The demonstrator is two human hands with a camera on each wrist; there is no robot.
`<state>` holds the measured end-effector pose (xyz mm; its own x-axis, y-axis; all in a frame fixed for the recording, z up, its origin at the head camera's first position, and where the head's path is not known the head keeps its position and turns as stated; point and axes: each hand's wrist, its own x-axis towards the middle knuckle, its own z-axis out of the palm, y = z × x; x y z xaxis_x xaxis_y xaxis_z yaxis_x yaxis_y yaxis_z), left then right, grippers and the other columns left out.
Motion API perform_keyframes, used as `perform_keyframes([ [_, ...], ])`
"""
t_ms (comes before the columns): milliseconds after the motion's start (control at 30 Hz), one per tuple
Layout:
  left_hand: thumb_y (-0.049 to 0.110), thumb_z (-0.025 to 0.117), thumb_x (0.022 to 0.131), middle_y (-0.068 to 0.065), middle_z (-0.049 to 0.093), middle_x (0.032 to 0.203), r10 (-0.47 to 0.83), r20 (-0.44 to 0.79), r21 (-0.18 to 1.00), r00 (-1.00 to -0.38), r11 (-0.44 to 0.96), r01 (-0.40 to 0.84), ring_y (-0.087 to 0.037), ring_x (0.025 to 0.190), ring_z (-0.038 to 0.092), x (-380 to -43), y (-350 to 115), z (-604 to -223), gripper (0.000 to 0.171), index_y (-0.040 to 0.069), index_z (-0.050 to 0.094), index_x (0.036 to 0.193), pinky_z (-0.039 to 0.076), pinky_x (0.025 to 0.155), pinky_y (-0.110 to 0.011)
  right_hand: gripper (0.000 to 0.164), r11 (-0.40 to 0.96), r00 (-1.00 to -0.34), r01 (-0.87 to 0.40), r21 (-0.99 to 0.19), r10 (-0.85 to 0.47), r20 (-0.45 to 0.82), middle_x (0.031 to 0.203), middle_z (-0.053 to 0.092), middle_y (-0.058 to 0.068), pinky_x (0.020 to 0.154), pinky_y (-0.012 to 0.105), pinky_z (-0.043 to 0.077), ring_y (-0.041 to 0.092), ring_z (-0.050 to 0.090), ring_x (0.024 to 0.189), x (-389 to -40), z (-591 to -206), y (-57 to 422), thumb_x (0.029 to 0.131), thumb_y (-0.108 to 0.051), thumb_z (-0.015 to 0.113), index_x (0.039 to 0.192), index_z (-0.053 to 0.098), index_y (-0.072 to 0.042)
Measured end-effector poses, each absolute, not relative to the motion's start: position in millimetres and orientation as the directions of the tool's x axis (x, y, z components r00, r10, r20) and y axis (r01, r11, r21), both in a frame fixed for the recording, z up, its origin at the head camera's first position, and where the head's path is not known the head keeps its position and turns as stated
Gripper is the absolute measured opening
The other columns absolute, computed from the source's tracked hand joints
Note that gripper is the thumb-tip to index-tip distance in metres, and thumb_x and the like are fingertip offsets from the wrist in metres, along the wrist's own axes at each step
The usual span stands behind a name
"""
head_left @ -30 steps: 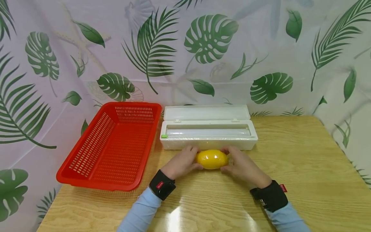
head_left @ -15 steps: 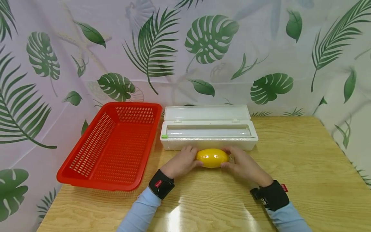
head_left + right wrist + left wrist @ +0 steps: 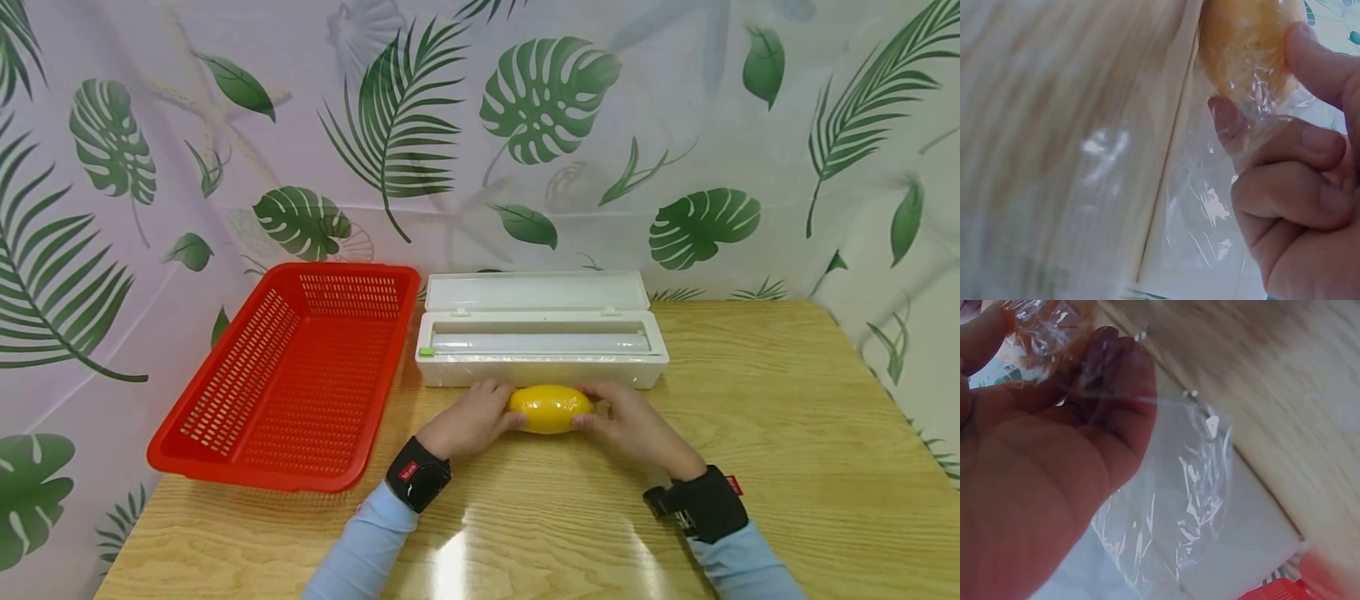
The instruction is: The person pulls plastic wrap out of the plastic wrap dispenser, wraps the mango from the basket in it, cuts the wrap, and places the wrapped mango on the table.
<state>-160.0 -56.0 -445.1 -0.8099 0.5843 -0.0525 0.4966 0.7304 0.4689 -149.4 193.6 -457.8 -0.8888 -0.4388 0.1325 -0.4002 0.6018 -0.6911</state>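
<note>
A yellow oval fruit (image 3: 550, 408), shiny with clear cling film, is held just in front of the white cling film box (image 3: 540, 372). My left hand (image 3: 471, 419) grips its left end, thumb on the near side. At the other end my right hand (image 3: 636, 423) pinches it between thumb and fingers, some fingers curled in the right wrist view. Loose film (image 3: 1200, 494) hangs beyond my left fingers, in front of the box. More crinkled film (image 3: 1260, 94) gathers at the fruit's right end. The film roll (image 3: 536, 342) lies inside the box.
To the left stands a red plastic basket (image 3: 382, 400) with perforated sides. The box's lid (image 3: 536, 292) is raised at the back, and a green slider (image 3: 426, 352) sits on its front edge. A leaf-print sheet (image 3: 450, 125) hangs behind the wooden table (image 3: 787, 417).
Both hands keep hold of the fruit. It has shifted very slightly toward the box, and the right thumb has come up a little against its near side.
</note>
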Motion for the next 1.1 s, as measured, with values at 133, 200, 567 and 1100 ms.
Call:
perform_keyframes([
  [133,0.038,0.049,0.093,-0.007,0.051,0.1,0.581,-0.069,0.491,-0.811,0.727,0.479,-0.017,0.086,0.045,-160.2,-55.9,-444.8,0.045,0.003,0.052,0.121,0.044,0.076,-0.032,0.041,0.591,-0.891,-0.394,-0.704,-0.434,0.134,0.103,0.065,0.01,0.078,0.046,0.046,0.02,0.053,0.091,-149.8,-459.8,193.5,0.083,-0.029,0.065,0.115,0.06,-0.003],
  [200,0.038,0.049,0.093,-0.006,0.051,0.098,0.586,-0.066,0.497,-0.807,0.721,0.483,-0.017,0.084,0.046,-160.6,-55.9,-444.9,0.044,0.003,0.054,0.12,0.044,0.074,-0.03,0.042,0.59,-0.892,-0.391,-0.707,-0.433,0.133,0.104,0.065,0.011,0.079,0.047,0.046,0.021,0.054,0.092,-149.6,-460.2,193.2,0.084,-0.029,0.064,0.115,0.06,-0.002],
  [567,0.033,0.059,0.089,-0.001,0.054,0.078,0.599,-0.002,0.593,-0.801,0.646,0.481,-0.013,0.07,0.048,-163.1,-55.8,-444.7,0.029,0.007,0.062,0.1,0.042,0.062,-0.025,0.037,0.582,-0.891,-0.384,-0.717,-0.438,0.121,0.1,0.066,0.011,0.078,0.048,0.047,0.021,0.054,0.09,-150.0,-459.4,192.4,0.085,-0.027,0.063,0.111,0.061,-0.002],
  [1100,0.034,0.06,0.088,-0.002,0.059,0.08,0.489,-0.01,0.642,-0.872,0.672,0.369,-0.012,0.066,0.051,-162.1,-55.6,-445.5,0.03,0.008,0.057,0.102,0.045,0.057,-0.025,0.032,0.549,-0.892,-0.359,-0.754,-0.44,0.104,0.098,0.066,0.012,0.074,0.045,0.049,0.02,0.055,0.083,-149.2,-457.5,192.3,0.091,-0.027,0.055,0.109,0.062,-0.002],
])
